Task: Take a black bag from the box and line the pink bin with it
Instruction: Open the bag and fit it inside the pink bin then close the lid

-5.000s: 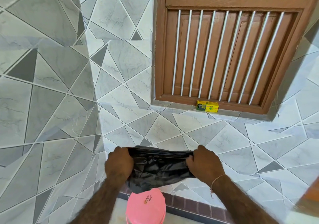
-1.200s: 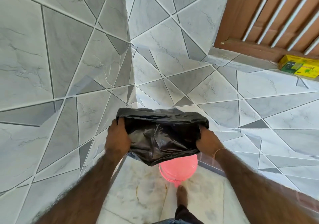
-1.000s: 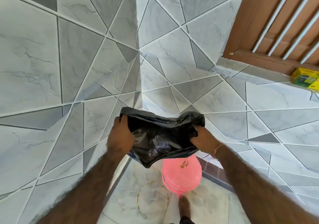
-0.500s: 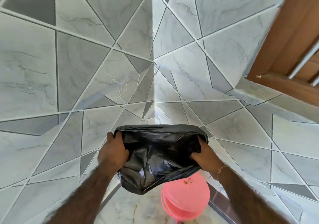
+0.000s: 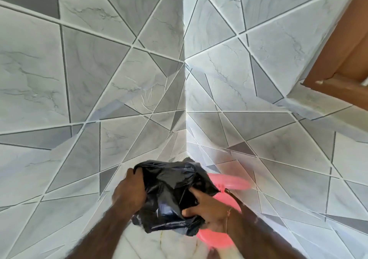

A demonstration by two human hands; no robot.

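A crumpled black bag hangs low in the middle of the view, over the left part of the pink bin. My left hand grips the bag's upper left edge. My right hand is pressed into the bag's right side with fingers spread on the plastic, in front of the bin. The bin's lid stands raised behind the bag, blurred. Most of the bin's opening is hidden by the bag and my right arm.
Two grey marble-patterned tiled walls meet in a corner right behind the bin. A brown wooden window frame sits at the upper right. Pale floor tiles show below the bag.
Both hands have lowered the bag toward the bin and drawn closer together. The right hand has shifted from the bag's rim into its side. The bin's lid now stands raised.
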